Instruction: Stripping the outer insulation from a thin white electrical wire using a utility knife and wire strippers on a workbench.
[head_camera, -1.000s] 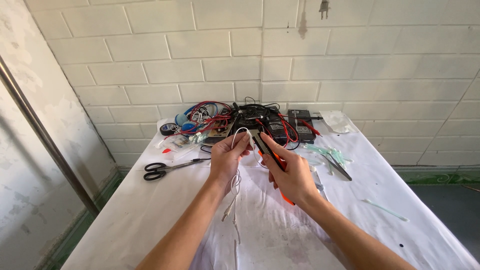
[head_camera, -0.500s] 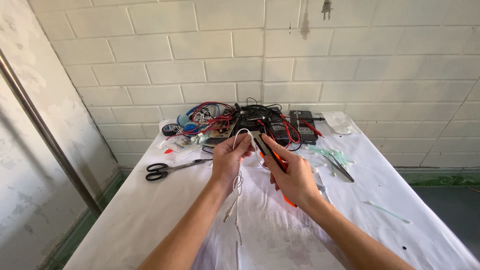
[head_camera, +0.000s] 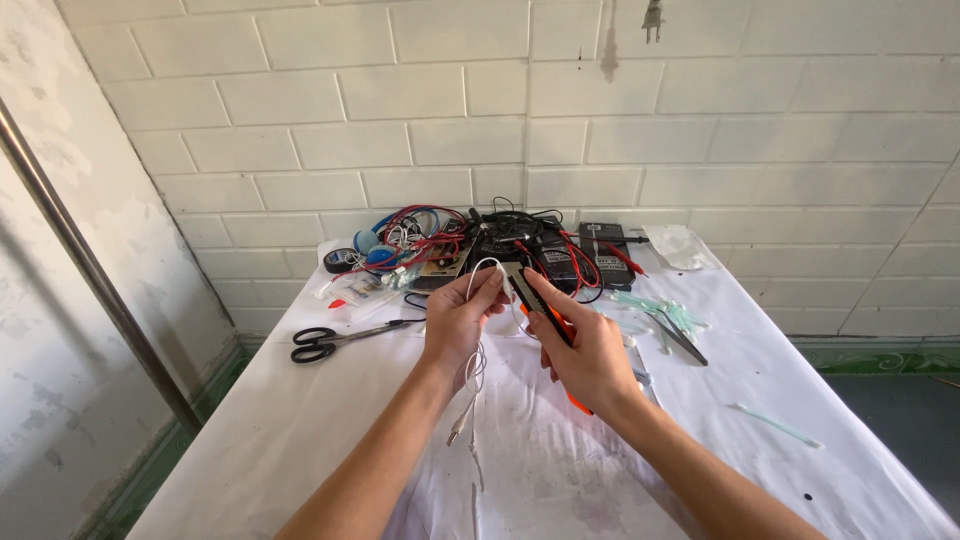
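1. The left hand (head_camera: 458, 318) is raised over the middle of the surface (head_camera: 300, 420), which is draped in a white cloth; its grip is closed, with fingertips pinching a thin white cable (head_camera: 474, 370).
2. The white cable arcs up in a small loop just above the left fingertips, then hangs down below the hand, and its plug end dangles just over the cloth.
3. The right hand (head_camera: 590, 352) sits just beside the left, its grip wrapped shut around an orange-handled cutter (head_camera: 535, 297), whose dark front end points up and left toward the cable loop.
4. The tip of the cutter is at or very near the loop; whether the two touch cannot be told.
5. A bit of the orange handle shows beneath the right wrist.
6. Black-handled scissors (head_camera: 330, 340) lie closed on the surface, left of the left hand and well apart from it.
7. Behind both hands, against the white brick wall (head_camera: 700, 150), sits a tangle of red and black wires (head_camera: 500, 240) with dark electronic boxes.
8. A roll of black tape (head_camera: 338, 260) rests at the left end of that tangle.
9. Pale green plastic sticks (head_camera: 655, 310) lie scattered right of the right hand, with another one nearer the right edge.
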